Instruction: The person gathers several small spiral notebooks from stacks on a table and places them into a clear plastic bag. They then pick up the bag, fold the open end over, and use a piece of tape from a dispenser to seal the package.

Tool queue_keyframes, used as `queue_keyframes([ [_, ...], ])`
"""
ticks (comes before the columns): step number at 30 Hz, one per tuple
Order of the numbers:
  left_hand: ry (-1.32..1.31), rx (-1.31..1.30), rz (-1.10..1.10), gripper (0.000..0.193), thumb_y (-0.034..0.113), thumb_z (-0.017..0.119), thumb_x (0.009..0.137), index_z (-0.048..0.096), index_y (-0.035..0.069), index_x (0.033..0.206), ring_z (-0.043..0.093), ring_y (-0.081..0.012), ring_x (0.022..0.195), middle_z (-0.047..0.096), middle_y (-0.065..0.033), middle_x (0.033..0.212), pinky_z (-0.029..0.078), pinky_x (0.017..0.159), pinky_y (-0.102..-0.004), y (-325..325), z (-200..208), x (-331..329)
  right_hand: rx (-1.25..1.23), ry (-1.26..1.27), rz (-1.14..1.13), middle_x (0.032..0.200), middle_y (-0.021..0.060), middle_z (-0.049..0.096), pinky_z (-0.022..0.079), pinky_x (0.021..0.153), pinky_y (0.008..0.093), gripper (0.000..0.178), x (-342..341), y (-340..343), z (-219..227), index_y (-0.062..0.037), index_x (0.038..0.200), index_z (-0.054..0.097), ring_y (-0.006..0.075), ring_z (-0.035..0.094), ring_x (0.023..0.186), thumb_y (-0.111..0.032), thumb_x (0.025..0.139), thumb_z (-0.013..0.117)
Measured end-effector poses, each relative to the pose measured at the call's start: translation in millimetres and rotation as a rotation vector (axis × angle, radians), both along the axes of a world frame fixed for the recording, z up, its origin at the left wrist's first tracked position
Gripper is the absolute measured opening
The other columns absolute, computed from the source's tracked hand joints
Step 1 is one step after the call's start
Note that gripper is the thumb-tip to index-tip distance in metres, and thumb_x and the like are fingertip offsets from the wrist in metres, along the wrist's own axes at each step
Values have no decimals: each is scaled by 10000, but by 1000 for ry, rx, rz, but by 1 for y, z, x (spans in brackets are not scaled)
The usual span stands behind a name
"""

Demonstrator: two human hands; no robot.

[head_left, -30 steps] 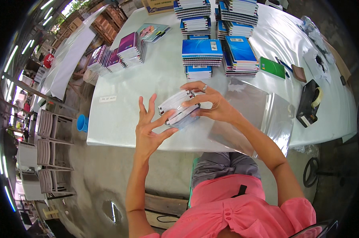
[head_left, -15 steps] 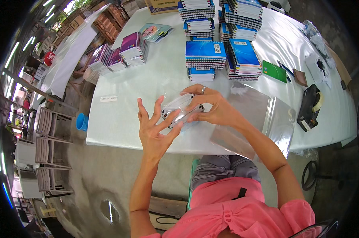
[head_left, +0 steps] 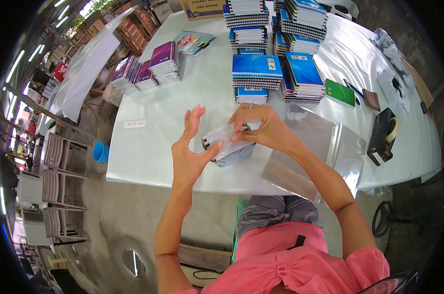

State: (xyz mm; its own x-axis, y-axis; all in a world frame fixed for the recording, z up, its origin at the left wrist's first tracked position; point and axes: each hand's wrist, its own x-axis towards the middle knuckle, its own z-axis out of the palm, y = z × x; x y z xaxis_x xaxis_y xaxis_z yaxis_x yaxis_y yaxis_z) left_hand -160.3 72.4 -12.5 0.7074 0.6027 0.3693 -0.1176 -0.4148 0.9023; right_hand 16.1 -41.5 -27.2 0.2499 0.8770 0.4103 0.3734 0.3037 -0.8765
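Close to the table's front edge, a small bundle of spiral notebooks point(head_left: 234, 156) stands wrapped in a clear plastic bag point(head_left: 225, 137). Dark binding coils show at its upper left and right corners, and blue covers show low on its side. My left hand point(head_left: 188, 156) is at the bundle's left, its thumb against the plastic and its fingers stretched up and apart. From the right, my right hand point(head_left: 262, 128), with a ring on one finger, pinches the plastic at the bundle's top right corner. Its fingers partly hide that corner.
Clear plastic sheets point(head_left: 305, 152) lie under my right forearm. Stacks of blue notebooks point(head_left: 257, 63) stand ahead, with purple notebooks point(head_left: 162, 55) at the far left. A green notebook point(head_left: 339, 92) and a black tape dispenser point(head_left: 382, 136) lie at the right.
The bundle has tilted, so more of its blue side shows. My left fingers have lifted off the plastic, leaving the thumb against it. My right hand stays at the right corner.
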Motion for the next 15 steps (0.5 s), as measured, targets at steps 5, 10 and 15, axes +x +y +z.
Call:
queue_keyframes([
  [5,80,-573,-199,488,103,792,742,655,2,1200,384,-226,1366,590,-181,1292,313,1081,-332,29,-8,4,-52,117,-30,887,19,670,421,753,284,338,5,8,4,-57,971,692,125,599,914,-122,679,852],
  [10,407,-498,-472,465,256,735,827,652,-31,1183,559,-153,1124,657,-123,1177,378,998,-318,50,-7,4,-352,359,111,834,43,672,448,697,250,252,13,17,7,-19,912,743,124,591,778,-67,676,817],
  [15,452,-421,-414,413,272,728,840,687,-25,1124,563,-129,994,677,-84,1073,395,953,-315,48,0,5,-313,475,102,788,32,658,432,672,239,190,12,18,1,-34,874,759,112,573,742,-27,686,785],
])
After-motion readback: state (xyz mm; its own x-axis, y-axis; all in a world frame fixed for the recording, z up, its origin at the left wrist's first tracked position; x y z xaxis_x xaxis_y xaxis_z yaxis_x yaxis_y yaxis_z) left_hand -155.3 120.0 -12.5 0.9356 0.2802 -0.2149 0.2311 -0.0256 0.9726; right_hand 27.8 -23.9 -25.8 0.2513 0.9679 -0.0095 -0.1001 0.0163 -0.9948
